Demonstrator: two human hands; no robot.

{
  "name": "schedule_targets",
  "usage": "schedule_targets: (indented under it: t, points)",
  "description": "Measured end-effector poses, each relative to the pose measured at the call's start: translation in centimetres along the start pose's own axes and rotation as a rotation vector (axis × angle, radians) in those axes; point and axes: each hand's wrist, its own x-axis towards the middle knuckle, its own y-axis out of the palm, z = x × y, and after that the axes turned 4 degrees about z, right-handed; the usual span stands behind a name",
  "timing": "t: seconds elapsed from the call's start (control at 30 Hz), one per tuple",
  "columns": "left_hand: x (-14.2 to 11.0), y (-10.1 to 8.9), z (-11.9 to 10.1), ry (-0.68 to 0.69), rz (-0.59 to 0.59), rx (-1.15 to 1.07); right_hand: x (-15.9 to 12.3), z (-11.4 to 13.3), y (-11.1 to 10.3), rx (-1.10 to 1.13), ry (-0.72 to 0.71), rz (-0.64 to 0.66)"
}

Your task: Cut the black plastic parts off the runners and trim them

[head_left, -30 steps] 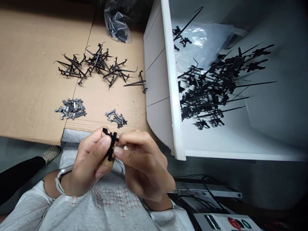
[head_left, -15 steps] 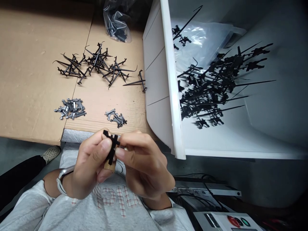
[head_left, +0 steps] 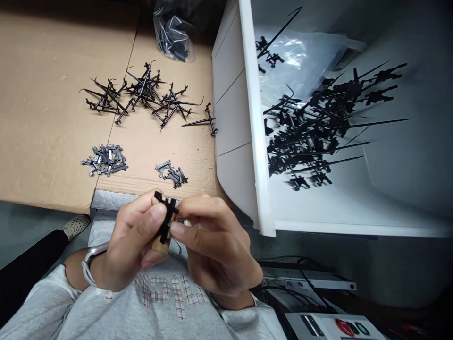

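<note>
The small black part [head_left: 169, 213] was between the two hands, in front of the person's shirt [head_left: 159, 311] and just short of the near edge of the cardboard [head_left: 46, 108]. The left hand [head_left: 129, 241] grasped it, the thumb pressed flat over its left side and curled fingers behind; the part stood tilted, its upper end leaning toward the left hand. A tan patch [head_left: 161, 246] showed right under its lower end, too covered to name. The right hand [head_left: 219, 241] came in from the other side, thumb and forefinger bent together, their tips at the part's right edge; whether they pinched it or only touched it, I could not tell.

Just beyond the fingertips lay a small heap of flat dark pieces [head_left: 175, 177], and a larger heap of similar pieces [head_left: 106, 159] lay ahead of the left hand. Farther ahead of both were tangled thin black pieces [head_left: 143, 92], and past them a clear plastic bag [head_left: 175, 40] with dark contents. Ahead and to the right of the right hand stood a white bin [head_left: 262, 179] holding a jumble of black spiky parts [head_left: 311, 127] beside some clear plastic sheeting [head_left: 283, 56]. Nearer the body, right of the right hand, was a control box [head_left: 299, 321] with a red button [head_left: 343, 326].
</note>
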Motion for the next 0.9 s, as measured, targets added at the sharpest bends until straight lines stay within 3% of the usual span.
schedule_targets:
  t: [0.07,0.23,0.37,0.53,0.7,0.9]
  points:
    - [0.03,-0.08,0.1,0.025,0.041,-0.017,0.0,0.06,-0.03,0.015,-0.001,0.002]
    - [-0.11,-0.13,0.12,-0.029,-0.027,0.005,-0.37,-0.03,-0.16,-0.007,0.005,0.016]
    - [-0.34,0.09,-0.11,0.006,0.015,0.026,-0.47,-0.15,-0.09,-0.018,-0.043,0.004]
    - [-0.26,0.53,-0.01,-0.011,-0.065,0.051,-0.26,0.16,0.01,-0.059,-0.01,0.005]
    - [0.13,0.47,0.71,0.117,-0.051,0.033,-0.02,0.22,0.09,-0.045,-0.035,0.008]
    - [-0.57,0.53,0.14,-0.032,-0.165,0.059,-0.1,-0.14,0.53,0.005,-0.024,-0.027]
